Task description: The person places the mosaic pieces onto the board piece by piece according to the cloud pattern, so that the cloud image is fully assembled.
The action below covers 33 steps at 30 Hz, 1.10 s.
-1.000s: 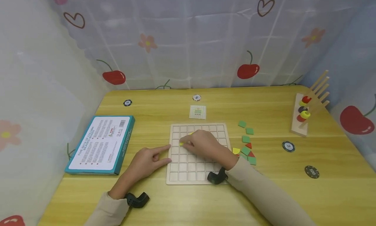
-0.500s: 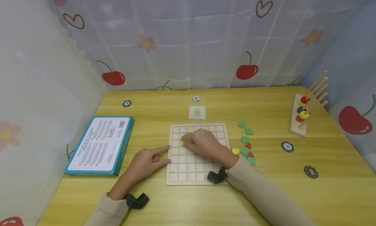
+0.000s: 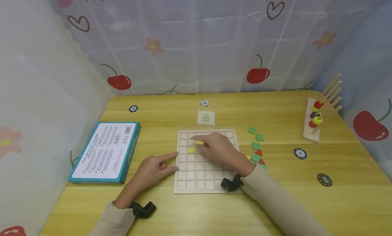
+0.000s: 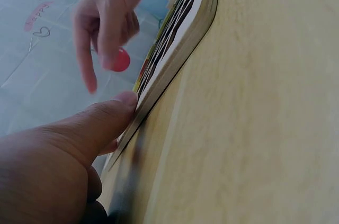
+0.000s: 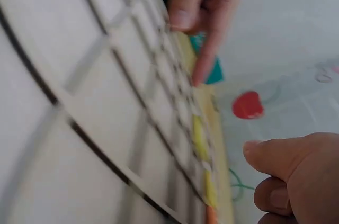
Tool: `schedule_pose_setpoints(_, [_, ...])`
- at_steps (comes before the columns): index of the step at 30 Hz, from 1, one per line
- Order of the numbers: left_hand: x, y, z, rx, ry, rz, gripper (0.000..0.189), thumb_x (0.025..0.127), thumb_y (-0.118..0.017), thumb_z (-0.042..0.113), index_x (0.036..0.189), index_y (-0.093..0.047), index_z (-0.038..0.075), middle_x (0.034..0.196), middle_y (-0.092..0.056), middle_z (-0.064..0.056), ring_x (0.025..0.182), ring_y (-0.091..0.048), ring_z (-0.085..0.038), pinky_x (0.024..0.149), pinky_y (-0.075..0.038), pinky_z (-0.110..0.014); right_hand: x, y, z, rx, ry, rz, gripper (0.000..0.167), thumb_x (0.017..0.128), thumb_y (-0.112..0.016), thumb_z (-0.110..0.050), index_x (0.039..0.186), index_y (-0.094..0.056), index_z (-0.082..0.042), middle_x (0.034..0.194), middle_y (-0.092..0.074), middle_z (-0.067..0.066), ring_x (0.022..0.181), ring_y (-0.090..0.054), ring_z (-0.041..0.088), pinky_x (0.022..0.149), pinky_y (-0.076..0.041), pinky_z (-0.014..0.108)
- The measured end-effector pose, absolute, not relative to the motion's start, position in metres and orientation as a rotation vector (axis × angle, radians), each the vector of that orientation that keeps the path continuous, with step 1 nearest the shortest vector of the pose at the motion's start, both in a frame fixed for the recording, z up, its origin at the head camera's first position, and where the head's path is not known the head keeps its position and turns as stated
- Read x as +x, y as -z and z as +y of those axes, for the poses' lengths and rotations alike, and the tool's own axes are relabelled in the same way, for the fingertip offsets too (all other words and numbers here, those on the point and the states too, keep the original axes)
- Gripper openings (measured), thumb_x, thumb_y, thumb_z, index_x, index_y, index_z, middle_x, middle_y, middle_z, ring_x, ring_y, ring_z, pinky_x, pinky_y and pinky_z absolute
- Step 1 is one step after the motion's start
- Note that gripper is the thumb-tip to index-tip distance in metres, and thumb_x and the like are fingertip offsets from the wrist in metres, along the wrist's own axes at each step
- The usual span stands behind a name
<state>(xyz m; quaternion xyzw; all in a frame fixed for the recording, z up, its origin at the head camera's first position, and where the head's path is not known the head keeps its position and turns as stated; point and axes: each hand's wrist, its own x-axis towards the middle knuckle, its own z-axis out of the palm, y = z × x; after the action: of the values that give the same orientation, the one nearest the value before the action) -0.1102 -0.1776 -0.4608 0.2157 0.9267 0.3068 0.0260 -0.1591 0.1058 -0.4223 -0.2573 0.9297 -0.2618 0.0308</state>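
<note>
A wooden grid board lies flat on the table. My left hand rests at its left edge, index finger and thumb stretched out against the rim; the left wrist view has the thumb touching that rim. Over the board hovers my right hand, thumb and index finger apart with nothing between them. Just left of it, a yellow tile sits in a square of the grid. Another yellow piece shows partly behind the right fingers. In the right wrist view, yellow pieces lie along the board's far side.
Right of the board lie loose green squares and red triangles. A small pattern card is behind it. A blue-edged box stands left, a peg stand with beads right. Several poker chips are scattered around.
My right hand has come off the yellow tile and shifted a little to the right, uncovering the tile in its square. The left hand has stayed at the board's edge.
</note>
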Motion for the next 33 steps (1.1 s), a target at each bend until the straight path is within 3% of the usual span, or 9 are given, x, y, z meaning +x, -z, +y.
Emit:
schedule_pose_setpoints(8, [-0.11, 0.462, -0.177, 0.65, -0.937, 2.865, 0.053, 0.09, -0.074, 0.054, 0.136, -0.069, 0.028, 0.053, -0.035, 0.016, 0.049, -0.026, 0.001, 0.049, -0.027, -0.022, -0.149, 0.406, 0.182, -0.709, 0.888, 2.893, 0.028, 0.097, -0.073, -0.022, 0.125, -0.076, -0.019, 0.054, -0.043, -0.009, 0.05, -0.039, 0.01, 0.05, -0.035, 0.027])
schedule_pose_setpoints(15, [-0.11, 0.461, -0.179, 0.644, -0.932, 2.858, 0.052, 0.09, -0.075, 0.052, 0.136, -0.068, 0.028, 0.053, -0.035, 0.016, 0.048, -0.026, 0.001, 0.049, -0.027, -0.022, -0.131, 0.415, 0.236, -0.619, 0.718, 2.835, 0.019, 0.094, -0.077, -0.022, 0.112, -0.08, -0.019, 0.059, -0.048, -0.011, 0.051, -0.043, 0.008, 0.049, -0.036, 0.025])
schedule_pose_setpoints(27, [-0.111, 0.463, -0.179, 0.641, -0.955, 2.855, 0.053, 0.09, -0.075, 0.053, 0.136, -0.069, 0.028, 0.053, -0.036, 0.016, 0.048, -0.027, 0.001, 0.048, -0.028, -0.022, -0.136, 0.426, 0.248, -0.676, 0.627, 2.826, 0.02, 0.089, -0.082, -0.032, 0.106, -0.078, -0.023, 0.057, -0.043, -0.012, 0.049, -0.037, 0.005, 0.049, -0.03, 0.024])
schedule_pose_setpoints(30, [-0.111, 0.462, -0.177, 0.646, -0.963, 2.852, 0.053, 0.09, -0.075, 0.053, 0.136, -0.069, 0.027, 0.053, -0.035, 0.016, 0.048, -0.027, 0.001, 0.049, -0.027, -0.022, -0.142, 0.429, 0.249, -0.574, 0.588, 2.903, 0.017, 0.091, -0.079, -0.037, 0.097, -0.074, -0.021, 0.058, -0.047, -0.009, 0.05, -0.041, 0.009, 0.049, -0.033, 0.027])
schedule_pose_setpoints(33, [-0.11, 0.46, -0.176, 0.64, -0.967, 2.854, 0.053, 0.089, -0.076, 0.052, 0.135, -0.069, 0.027, 0.053, -0.035, 0.016, 0.048, -0.026, 0.001, 0.049, -0.027, -0.022, -0.147, 0.432, 0.248, -0.494, 0.538, 2.993, 0.026, 0.094, -0.074, -0.042, 0.085, -0.066, -0.02, 0.055, -0.045, -0.006, 0.049, -0.043, 0.012, 0.049, -0.033, 0.03])
